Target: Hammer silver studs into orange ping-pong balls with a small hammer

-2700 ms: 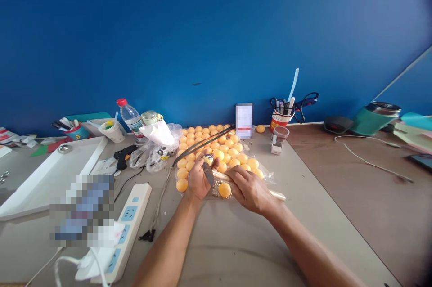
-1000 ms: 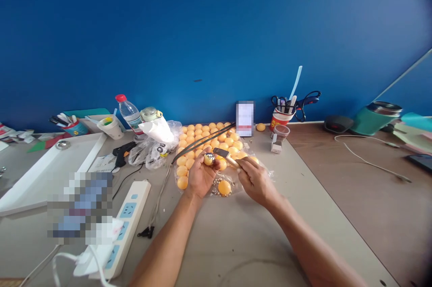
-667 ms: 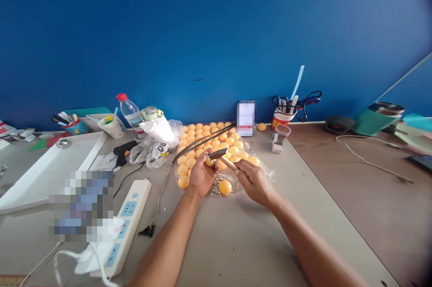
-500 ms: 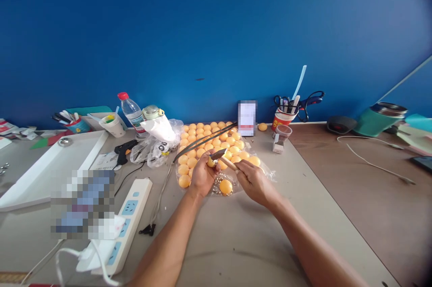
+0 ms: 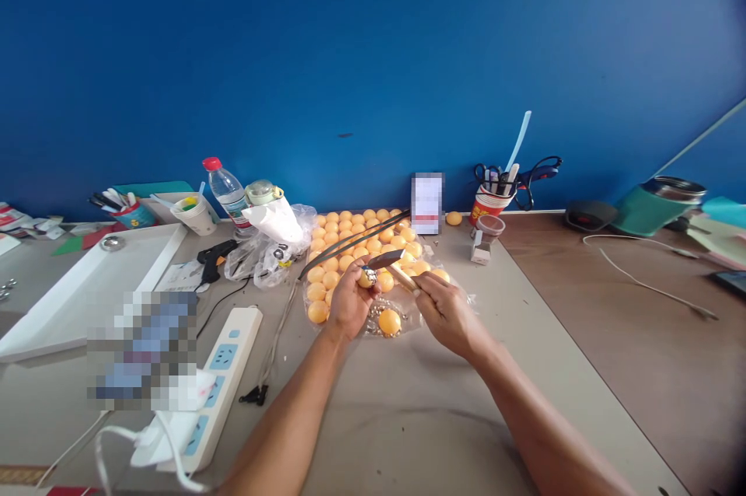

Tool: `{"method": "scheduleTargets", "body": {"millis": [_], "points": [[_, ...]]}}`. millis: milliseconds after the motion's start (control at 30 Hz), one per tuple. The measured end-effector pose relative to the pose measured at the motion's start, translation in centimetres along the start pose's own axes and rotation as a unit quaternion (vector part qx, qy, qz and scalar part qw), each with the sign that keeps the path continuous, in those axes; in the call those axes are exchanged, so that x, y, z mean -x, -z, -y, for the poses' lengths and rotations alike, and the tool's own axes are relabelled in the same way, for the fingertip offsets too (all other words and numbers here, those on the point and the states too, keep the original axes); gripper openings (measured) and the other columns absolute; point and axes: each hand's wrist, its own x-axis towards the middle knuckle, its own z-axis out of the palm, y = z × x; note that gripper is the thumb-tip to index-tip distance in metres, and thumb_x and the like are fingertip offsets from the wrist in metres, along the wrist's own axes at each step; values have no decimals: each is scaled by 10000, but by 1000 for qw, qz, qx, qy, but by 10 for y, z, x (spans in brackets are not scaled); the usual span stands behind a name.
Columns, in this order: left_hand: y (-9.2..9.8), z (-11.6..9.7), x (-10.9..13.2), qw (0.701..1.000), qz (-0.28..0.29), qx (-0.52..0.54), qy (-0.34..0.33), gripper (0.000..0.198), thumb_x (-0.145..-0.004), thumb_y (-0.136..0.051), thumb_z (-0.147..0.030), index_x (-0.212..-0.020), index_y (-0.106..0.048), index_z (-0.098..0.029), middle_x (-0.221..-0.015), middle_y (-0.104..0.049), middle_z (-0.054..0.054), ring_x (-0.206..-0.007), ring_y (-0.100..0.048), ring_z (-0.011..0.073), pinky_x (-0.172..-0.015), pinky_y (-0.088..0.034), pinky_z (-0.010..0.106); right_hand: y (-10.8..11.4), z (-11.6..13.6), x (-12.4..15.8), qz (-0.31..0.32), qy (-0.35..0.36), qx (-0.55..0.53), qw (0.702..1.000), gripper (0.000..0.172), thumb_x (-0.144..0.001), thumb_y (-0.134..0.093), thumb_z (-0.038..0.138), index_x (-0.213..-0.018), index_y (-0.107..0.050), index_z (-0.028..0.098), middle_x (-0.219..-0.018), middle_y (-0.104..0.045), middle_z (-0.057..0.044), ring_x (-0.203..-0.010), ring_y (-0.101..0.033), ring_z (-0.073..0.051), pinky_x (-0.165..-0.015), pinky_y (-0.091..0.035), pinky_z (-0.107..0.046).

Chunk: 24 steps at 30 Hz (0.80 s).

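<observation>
My right hand (image 5: 447, 311) is closed around the wooden handle of a hammer (image 5: 405, 278). The hammer's dark, pointed head lies just above and beside my left hand (image 5: 350, 303). Between the left fingers sits a small yellow ball (image 5: 367, 277) with shiny metallic bits on its surface; the fingers cover part of it. Below the hands, one orange ball (image 5: 389, 323) rests among small shiny pieces (image 5: 376, 309) on clear plastic. Rows of similar orange balls (image 5: 331, 263) lie behind and to the left of the hands.
Dark straps (image 5: 355, 241) cross the balls, with a phone (image 5: 427, 204) upright behind. To the left are a power strip (image 5: 230, 383), a glue gun (image 5: 213, 261), a bottle (image 5: 227, 193) and a white tray (image 5: 148, 270). A paper cup of tools (image 5: 489, 200) stands at the back right.
The hammer head has shifted right and slightly up, and now uncovers more of the small yellow ball. My right hand has moved slightly right; my left hand stays nearly in place.
</observation>
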Motion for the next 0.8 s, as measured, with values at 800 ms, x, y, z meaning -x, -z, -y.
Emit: {"method": "scheduleTargets", "body": {"millis": [800], "points": [[6, -4, -2, 997, 26, 73, 26, 257, -808, -561, -276, -1034, -592, -159, -741, -611, 37, -557, -533, 115, -555, -429, 236, -2, 1, -2, 33, -45, -34, 998, 243, -893, -373, 178, -660, -322, 224, -675, -465, -2, -607, -433, -146, -563, -319, -270]]}}
